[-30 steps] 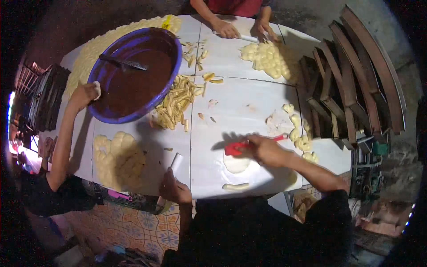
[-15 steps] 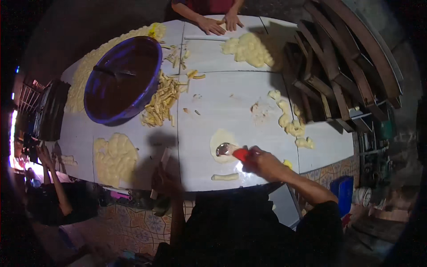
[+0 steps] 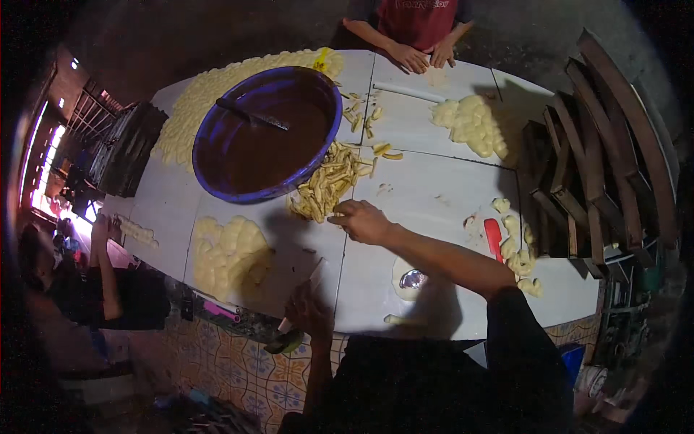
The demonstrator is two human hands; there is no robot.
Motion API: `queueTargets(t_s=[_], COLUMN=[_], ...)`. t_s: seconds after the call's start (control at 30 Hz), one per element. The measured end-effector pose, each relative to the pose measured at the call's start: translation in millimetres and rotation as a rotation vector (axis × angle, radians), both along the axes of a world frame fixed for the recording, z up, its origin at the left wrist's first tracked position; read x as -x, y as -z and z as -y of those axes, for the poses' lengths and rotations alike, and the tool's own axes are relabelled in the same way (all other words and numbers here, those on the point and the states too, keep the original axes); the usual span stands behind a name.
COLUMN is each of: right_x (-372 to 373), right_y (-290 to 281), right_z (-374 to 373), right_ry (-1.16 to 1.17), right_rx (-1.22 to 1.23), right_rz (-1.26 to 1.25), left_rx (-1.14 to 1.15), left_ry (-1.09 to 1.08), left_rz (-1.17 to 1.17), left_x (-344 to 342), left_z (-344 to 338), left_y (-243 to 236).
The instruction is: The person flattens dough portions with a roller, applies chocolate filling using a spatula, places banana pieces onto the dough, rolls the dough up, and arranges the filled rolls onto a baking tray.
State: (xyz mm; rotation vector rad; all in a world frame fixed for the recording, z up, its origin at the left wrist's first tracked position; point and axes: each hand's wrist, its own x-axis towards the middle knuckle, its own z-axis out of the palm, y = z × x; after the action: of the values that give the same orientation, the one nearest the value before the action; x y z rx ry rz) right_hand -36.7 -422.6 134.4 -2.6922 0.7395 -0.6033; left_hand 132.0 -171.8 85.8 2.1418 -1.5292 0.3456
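Observation:
My right hand (image 3: 365,220) reaches over to the near edge of a pile of yellow cut strips (image 3: 318,188), which look like banana. Its fingers are closed there, and what they pinch is hidden. In my left hand (image 3: 307,312), at the table's near edge, is a slim white rolling pin (image 3: 318,271). Under my right forearm lies a flat round of dough (image 3: 402,288) with a shiny dark brown filling (image 3: 414,279) on it. Nearer to me is a pale rolled piece (image 3: 405,320). A red spatula (image 3: 493,239) lies farther right beside small dough lumps (image 3: 510,246).
A blue basin (image 3: 210,181) of brown mixture, with a dark-handled utensil in it, stands left of the strips. Dough heaps (image 3: 228,253) lie around it. Stacked brown trays (image 3: 593,152) border the right side. Two people work at the far side (image 3: 426,58) and left edge (image 3: 105,246).
My right hand has let go of the red spatula, now lying to the right, and moved up and left to the strips. My left hand keeps the rolling pin. The whole view has shifted.

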Motion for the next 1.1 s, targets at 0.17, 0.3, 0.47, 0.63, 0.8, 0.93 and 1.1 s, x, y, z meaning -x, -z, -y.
queueTargets(t_s=[0.17,0.3,0.47,0.63,0.8,0.93,1.1], right_x=[12,64,162,140,128,148,167], right_y=[11,-14,-21,-13,-1,-1,-5], right_z=[3,-42,-95,-110,-105,-120,-151], right_ry=[-0.029,0.055,0.115,0.273,0.207,0.066,0.113], right_rx=[-0.105,-0.486,-0.511,-0.289,-0.295,-0.376,-0.342], right_rz=[0.007,0.292,0.216,0.248,0.145,0.061,0.218], left_rx=[-0.05,-0.055,0.086,0.114,-0.08,-0.018,0.042], left_ry=[-0.065,-0.105,0.157,0.624,0.731,0.779,0.862], left_rz=[0.041,0.065,0.094,-0.37,-0.349,-0.357,-0.355], left_x=[-3,-25,22,68,87,88,96], left_z=[1,-8,55,87,103,98,67], left_y=[2,23,-45,-28,-38,-30,-41])
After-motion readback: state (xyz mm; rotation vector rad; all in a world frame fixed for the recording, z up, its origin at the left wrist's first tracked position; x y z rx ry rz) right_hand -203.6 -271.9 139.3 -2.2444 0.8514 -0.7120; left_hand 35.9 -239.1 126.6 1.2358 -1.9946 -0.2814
